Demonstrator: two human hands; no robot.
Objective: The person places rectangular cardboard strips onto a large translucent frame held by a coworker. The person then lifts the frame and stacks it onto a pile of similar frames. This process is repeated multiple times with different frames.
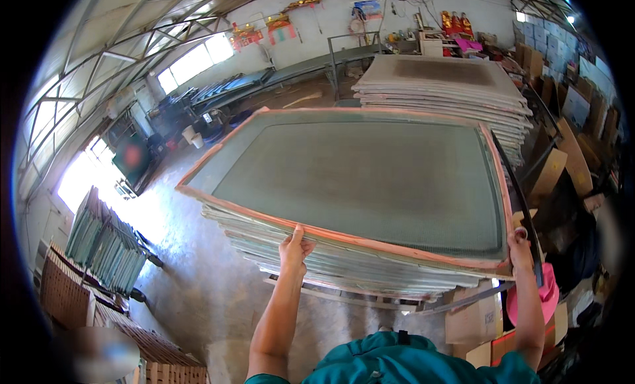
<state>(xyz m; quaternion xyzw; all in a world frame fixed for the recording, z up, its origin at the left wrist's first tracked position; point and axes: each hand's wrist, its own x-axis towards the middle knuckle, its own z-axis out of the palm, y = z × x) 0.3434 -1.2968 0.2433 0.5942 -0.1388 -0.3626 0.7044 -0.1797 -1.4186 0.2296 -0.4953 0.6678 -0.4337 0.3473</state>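
Note:
A large framed mesh panel [364,179], grey-green with a brownish middle and a pinkish-orange border, lies at the top of a stack of similar panels [317,258]. My left hand [295,253] grips its near edge, thumb on top and the other fingers curled at the rim. Around the right edge, close to the near right corner, my right hand [520,249] is closed. Whether the panel is lifted off the stack or rests on it, I cannot tell.
Behind stands another tall stack of panels [443,80]. A dark bar [519,199] runs along the right side, beside cardboard boxes [473,314] and a pink hat-like item [546,295]. Upright panels [106,242] fill a rack at left, above slatted wooden pieces [63,285].

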